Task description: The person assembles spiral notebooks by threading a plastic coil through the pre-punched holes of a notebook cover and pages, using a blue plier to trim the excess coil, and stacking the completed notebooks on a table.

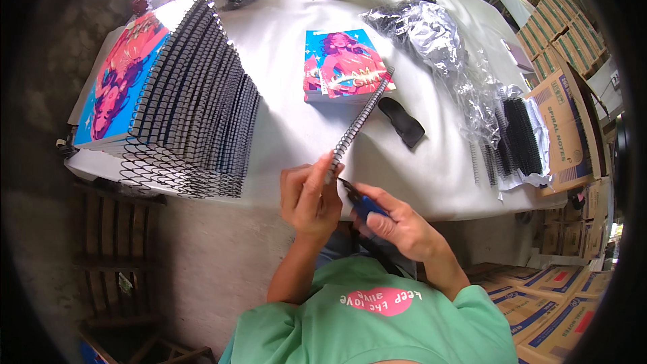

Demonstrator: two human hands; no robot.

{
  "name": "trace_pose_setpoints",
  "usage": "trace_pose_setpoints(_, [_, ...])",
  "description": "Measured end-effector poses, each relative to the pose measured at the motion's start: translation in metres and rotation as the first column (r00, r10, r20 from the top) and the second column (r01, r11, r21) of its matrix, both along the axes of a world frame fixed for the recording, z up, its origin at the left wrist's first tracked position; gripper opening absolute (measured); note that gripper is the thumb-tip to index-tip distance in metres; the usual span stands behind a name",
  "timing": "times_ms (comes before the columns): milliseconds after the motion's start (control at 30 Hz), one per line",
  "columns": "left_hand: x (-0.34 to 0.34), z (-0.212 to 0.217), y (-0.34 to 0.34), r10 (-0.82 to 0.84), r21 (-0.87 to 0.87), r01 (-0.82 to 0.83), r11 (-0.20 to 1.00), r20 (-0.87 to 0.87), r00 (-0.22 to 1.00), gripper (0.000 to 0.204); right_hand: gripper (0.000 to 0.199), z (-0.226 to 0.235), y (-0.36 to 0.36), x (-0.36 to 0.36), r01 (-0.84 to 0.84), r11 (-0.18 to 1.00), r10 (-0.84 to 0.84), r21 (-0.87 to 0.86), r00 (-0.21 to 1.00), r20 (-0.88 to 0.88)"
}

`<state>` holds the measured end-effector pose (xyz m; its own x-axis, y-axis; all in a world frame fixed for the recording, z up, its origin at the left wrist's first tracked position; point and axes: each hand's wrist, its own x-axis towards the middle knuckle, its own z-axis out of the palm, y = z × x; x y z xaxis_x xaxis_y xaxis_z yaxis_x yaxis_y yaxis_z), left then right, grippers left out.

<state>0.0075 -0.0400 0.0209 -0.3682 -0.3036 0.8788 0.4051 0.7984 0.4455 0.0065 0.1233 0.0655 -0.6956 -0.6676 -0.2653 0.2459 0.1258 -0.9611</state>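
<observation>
My left hand [311,195] is closed on the near end of a spiral notebook [357,125], which is seen almost edge-on with its dark wire coil facing up. In my right hand [408,228] are pliers with blue handles [367,207]; their dark jaws are at the coil's near end, beside my left fingers. Whether the jaws grip the wire I cannot tell. Just beyond the notebook lies a low stack of printed covers or pads [344,64] with a pink and blue picture. A black strap-like object [402,121] rests to its right.
A tall stack of coil-bound notebooks [182,101] stands at the left of the white-covered table [283,121]. Crumpled clear plastic [431,37] and bundled black coils [519,136] lie at the right, near an open carton [566,128]. More cartons [546,307] sit lower right; a wooden chair [118,256] lower left.
</observation>
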Motion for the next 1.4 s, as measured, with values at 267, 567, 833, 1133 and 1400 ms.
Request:
trace_pose_setpoints(267, [-0.001, 0.014, -0.008, -0.304, 0.705, 0.349, 0.618, -0.196, 0.932, 0.047, 0.053, -0.113, 0.078, -0.02, 0.717, 0.26, 0.262, 0.647, 0.592, -0.762])
trace_pose_setpoints(567, [0.038, 0.07, -0.011, -0.415, 0.536, 0.599, 0.595, -0.434, 0.8, 0.043, 0.07, -0.024, 0.001, -0.069, 0.278, 0.555, -0.411, -0.784, 0.911, 0.032])
trace_pose_setpoints(833, [0.06, 0.19, -0.137, 0.208, 0.221, -0.132, 0.966, -0.37, 0.905, 0.036, 0.055, 0.15, -0.156, -0.135, -0.084, 0.599, -0.264, -0.796, 0.918, -0.295])
trace_pose_setpoints(1133, [0.023, 0.12, -0.229, 0.498, 0.324, -0.446, 0.834, -0.093, 0.862, 0.029, 0.072, 0.132, -0.267, -0.181, 0.332, 0.928, 0.034, 0.169, 0.378, -0.925])
trace_pose_setpoints(1400, [-0.002, 0.105, -0.231, 0.217, 0.557, -0.041, 0.83, -0.254, 0.943, 0.06, 0.067, 0.113, -0.27, -0.184, 0.104, 0.965, -0.252, -0.241, 0.631, -0.734])
